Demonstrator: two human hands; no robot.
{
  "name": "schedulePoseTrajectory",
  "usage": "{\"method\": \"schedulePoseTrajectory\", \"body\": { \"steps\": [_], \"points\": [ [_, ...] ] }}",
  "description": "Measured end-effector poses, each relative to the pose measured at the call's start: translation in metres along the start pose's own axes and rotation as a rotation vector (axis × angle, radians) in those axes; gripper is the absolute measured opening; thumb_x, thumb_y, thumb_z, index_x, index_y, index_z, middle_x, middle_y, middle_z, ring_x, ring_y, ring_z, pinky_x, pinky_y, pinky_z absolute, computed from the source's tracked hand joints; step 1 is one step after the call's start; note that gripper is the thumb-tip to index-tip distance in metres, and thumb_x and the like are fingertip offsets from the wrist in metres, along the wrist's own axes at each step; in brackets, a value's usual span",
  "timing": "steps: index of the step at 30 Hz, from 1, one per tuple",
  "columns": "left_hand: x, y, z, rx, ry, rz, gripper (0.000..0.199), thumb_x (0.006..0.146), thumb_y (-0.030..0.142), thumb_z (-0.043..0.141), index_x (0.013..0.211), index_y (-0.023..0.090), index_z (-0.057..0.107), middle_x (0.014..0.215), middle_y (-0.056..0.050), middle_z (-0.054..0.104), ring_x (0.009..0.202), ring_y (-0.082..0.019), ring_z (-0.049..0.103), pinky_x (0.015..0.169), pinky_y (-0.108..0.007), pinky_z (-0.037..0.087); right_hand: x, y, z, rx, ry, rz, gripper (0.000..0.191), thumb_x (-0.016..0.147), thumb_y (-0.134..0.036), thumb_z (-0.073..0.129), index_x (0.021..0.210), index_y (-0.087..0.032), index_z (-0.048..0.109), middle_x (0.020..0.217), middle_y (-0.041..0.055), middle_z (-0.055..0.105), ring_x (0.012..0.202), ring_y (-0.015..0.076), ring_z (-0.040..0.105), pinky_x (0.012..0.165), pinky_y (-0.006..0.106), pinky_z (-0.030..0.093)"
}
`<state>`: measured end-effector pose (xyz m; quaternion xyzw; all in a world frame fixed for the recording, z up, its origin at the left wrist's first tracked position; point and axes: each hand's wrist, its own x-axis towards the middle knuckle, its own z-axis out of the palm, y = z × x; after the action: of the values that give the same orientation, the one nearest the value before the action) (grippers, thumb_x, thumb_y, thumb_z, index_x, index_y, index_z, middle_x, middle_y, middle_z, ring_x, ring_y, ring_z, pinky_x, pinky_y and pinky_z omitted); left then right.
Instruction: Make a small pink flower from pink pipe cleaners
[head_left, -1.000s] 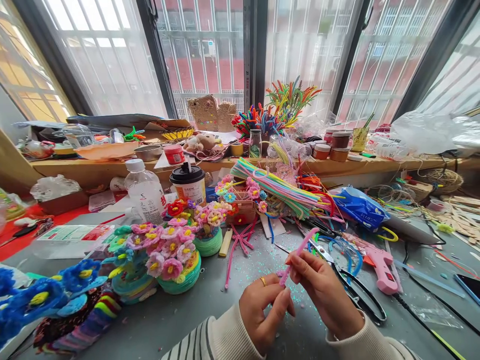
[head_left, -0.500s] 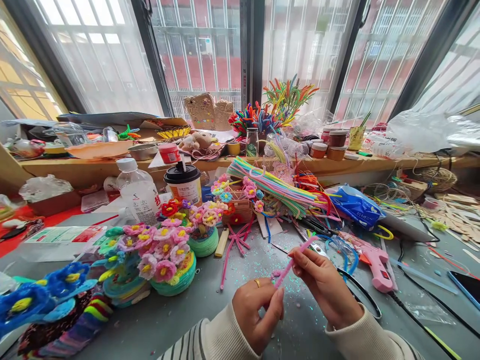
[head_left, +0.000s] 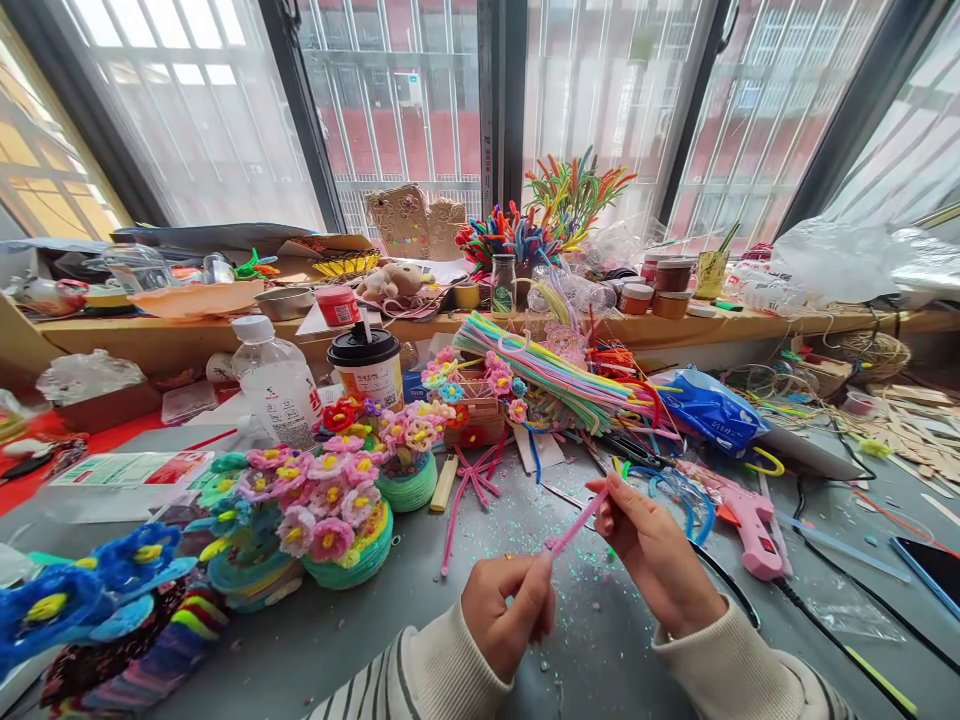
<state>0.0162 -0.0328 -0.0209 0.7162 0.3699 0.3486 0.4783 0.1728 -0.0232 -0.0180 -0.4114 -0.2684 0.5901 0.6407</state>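
Note:
A pink pipe cleaner (head_left: 576,524) runs slantwise between my two hands above the grey table. My left hand (head_left: 510,612) pinches its lower end, where a small curled bit shows at the fingertips. Its upper end sits between the thumb and fingers of my right hand (head_left: 646,545). Left of my hands, a pink pipe-cleaner piece with several arms (head_left: 474,480) lies on the table. Finished pink pipe-cleaner flowers (head_left: 330,500) stand in a green and yellow coiled pot farther left. Scissors (head_left: 724,580) lie partly hidden behind my right hand.
A pink glue gun (head_left: 757,535) with a black cord lies to the right, near a phone (head_left: 930,570). Behind are a bundle of pastel pipe cleaners (head_left: 555,370), a blue bag (head_left: 709,410), a lidded cup (head_left: 366,365) and a plastic bottle (head_left: 274,385). Glitter is scattered about.
My left hand has turned so its fingers are more closed around the lower end. My right hand has shifted slightly, and more of the pink pipe cleaner is stretched between them.

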Motion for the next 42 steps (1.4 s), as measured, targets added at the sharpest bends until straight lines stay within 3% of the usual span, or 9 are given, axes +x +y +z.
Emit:
{"method": "schedulePoseTrajectory", "body": {
  "steps": [5,11,14,18,22,24,31,42],
  "points": [
    [0.001,-0.002,-0.002,-0.284,-0.038,-0.113,0.048,0.073,0.045,0.028,0.041,0.014,0.046,0.036,-0.001,0.041,0.036,-0.010,0.040,0.042,-0.023,0.032,0.005,0.001,-0.006,-0.311,0.058,-0.153,0.028,0.067,-0.041,0.054,0.070,-0.015,0.061,0.054,-0.0017,0.047,0.051,0.0100,0.041,0.049,0.022,0.033],
    [0.004,-0.007,-0.009,-0.509,-0.026,-0.195,0.044,0.066,0.048,0.039,0.039,0.014,0.043,0.031,0.002,0.040,0.029,-0.007,0.037,0.035,-0.021,0.027,0.008,0.000,-0.015,-1.048,0.104,-0.618,0.030,0.074,-0.041,0.044,0.054,-0.020,0.051,0.052,-0.0001,0.045,0.051,0.0136,0.040,0.053,0.026,0.028],
    [0.006,-0.006,-0.012,-0.544,-0.017,-0.235,0.043,0.065,0.047,0.041,0.039,0.013,0.044,0.031,0.002,0.040,0.028,-0.006,0.037,0.033,-0.020,0.026,0.009,-0.002,-0.016,-1.188,0.092,-0.712,0.034,0.076,-0.043,0.039,0.052,-0.021,0.047,0.053,0.0001,0.043,0.053,0.0145,0.039,0.055,0.026,0.027],
    [0.009,-0.005,-0.014,-0.561,-0.039,-0.271,0.042,0.063,0.045,0.042,0.036,0.013,0.043,0.029,0.002,0.039,0.025,-0.006,0.036,0.030,-0.019,0.024,0.010,-0.004,-0.015,-1.031,0.086,-0.637,0.037,0.074,-0.047,0.039,0.049,-0.020,0.044,0.049,-0.0016,0.040,0.047,0.0127,0.037,0.051,0.025,0.025],
    [0.013,-0.003,-0.015,-0.593,-0.027,-0.303,0.043,0.056,0.049,0.044,0.030,0.015,0.041,0.024,0.002,0.037,0.019,-0.006,0.033,0.025,-0.020,0.020,0.014,0.000,-0.016,-0.603,-0.024,-0.289,0.038,0.067,-0.050,0.048,0.047,-0.019,0.041,0.038,-0.0076,0.027,0.036,0.0072,0.022,0.039,0.023,0.016],
    [0.013,-0.001,-0.016,-0.598,-0.025,-0.320,0.042,0.054,0.049,0.045,0.030,0.015,0.040,0.023,0.002,0.037,0.019,-0.006,0.033,0.025,-0.019,0.020,0.017,0.004,-0.017,-0.477,-0.066,-0.192,0.039,0.067,-0.051,0.047,0.047,-0.020,0.037,0.037,-0.0098,0.019,0.035,0.0058,0.015,0.037,0.022,0.011],
    [0.012,-0.001,-0.017,-0.613,-0.034,-0.291,0.042,0.059,0.046,0.045,0.032,0.015,0.040,0.024,0.003,0.036,0.021,-0.005,0.033,0.028,-0.019,0.020,0.022,0.008,-0.021,-0.229,-0.138,-0.065,0.040,0.065,-0.047,0.053,0.044,-0.017,0.035,0.037,-0.0107,0.020,0.034,0.0025,0.013,0.035,0.020,0.009],
    [0.017,-0.002,-0.018,-0.621,-0.062,-0.377,0.041,0.050,0.048,0.047,0.027,0.016,0.038,0.022,0.003,0.035,0.017,-0.005,0.033,0.023,-0.018,0.019,0.021,0.005,-0.022,-0.173,-0.177,-0.048,0.036,0.068,-0.038,0.054,0.046,-0.015,0.041,0.036,-0.0101,0.024,0.034,0.0022,0.016,0.037,0.020,0.010]
  ]
}}
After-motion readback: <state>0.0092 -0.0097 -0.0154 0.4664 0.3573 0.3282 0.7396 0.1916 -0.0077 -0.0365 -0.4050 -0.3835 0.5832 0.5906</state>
